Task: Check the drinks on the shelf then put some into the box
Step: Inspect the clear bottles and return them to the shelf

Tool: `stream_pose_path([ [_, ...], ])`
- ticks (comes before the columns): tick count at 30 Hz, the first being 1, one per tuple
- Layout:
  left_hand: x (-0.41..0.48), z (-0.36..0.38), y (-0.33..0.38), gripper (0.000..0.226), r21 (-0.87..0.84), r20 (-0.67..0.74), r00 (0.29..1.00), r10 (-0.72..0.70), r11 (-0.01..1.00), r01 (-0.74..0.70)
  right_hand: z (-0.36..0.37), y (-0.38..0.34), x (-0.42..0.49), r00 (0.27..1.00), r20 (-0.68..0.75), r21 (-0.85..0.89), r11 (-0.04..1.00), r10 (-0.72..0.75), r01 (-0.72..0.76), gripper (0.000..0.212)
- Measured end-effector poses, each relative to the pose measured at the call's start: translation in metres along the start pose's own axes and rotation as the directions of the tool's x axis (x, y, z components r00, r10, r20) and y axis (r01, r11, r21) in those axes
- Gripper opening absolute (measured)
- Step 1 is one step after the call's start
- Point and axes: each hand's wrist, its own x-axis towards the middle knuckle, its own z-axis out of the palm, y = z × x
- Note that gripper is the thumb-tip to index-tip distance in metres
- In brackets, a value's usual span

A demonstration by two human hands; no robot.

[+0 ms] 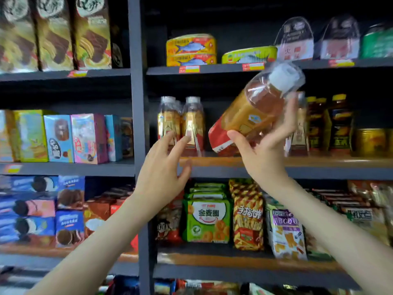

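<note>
Head view: right hand (263, 154) grips a drink bottle (255, 111), thumb on the red foot of the label, fingers curled round the far side near the shoulder. The bottle is tilted, white cap up and to the right, with amber liquid and a gold-and-red label. It is held clear of the wooden shelf board (319, 161), in front of the middle row. Left hand (163, 165) holds nothing, fingers spread and relaxed. Its fingertips lie over the lower part of two matching bottles (192, 126) standing upright at the board's left end; contact cannot be told. Dark bottles (340, 122) with yellow caps stand further right. Fish tins (191, 50) sit on the shelf above, snack packets (206, 220) on the one below, biscuit boxes (59, 139) in the left bay.
</note>
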Motion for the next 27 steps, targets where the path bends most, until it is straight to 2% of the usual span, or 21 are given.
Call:
stream_pose_path([
  [5,0.039,0.031,-0.034,0.053,0.053,-0.087,0.993,0.081,0.996,-0.076,0.033,0.042,0.023,0.986,0.153,-0.16,0.987,0.061,-0.036,0.094],
  [11,0.077,0.066,-0.047,0.056,0.094,-0.054,0.994,0.099,0.991,-0.094,0.045,0.073,0.04,0.895,0.283,-0.311,0.916,0.344,-0.253,0.099],
  [15,0.092,0.082,-0.053,0.061,0.127,-0.022,0.995,0.101,0.987,-0.098,0.053,0.087,0.047,0.767,0.342,-0.412,0.82,0.543,-0.397,0.099],
  [19,0.102,0.091,-0.062,0.068,0.172,0.018,0.994,0.106,0.979,-0.108,0.065,0.108,0.052,0.631,0.408,-0.488,0.742,0.66,-0.46,0.106],
  [24,0.112,0.093,-0.074,0.068,0.331,0.032,0.973,0.23,0.916,-0.227,0.075,0.126,0.06,0.508,0.526,-0.593,0.722,0.682,-0.356,0.106],
  [27,0.118,0.09,-0.083,0.064,0.41,0.045,0.936,0.348,0.848,-0.335,0.073,0.132,0.066,0.401,0.574,-0.657,0.694,0.714,-0.295,0.124],
])
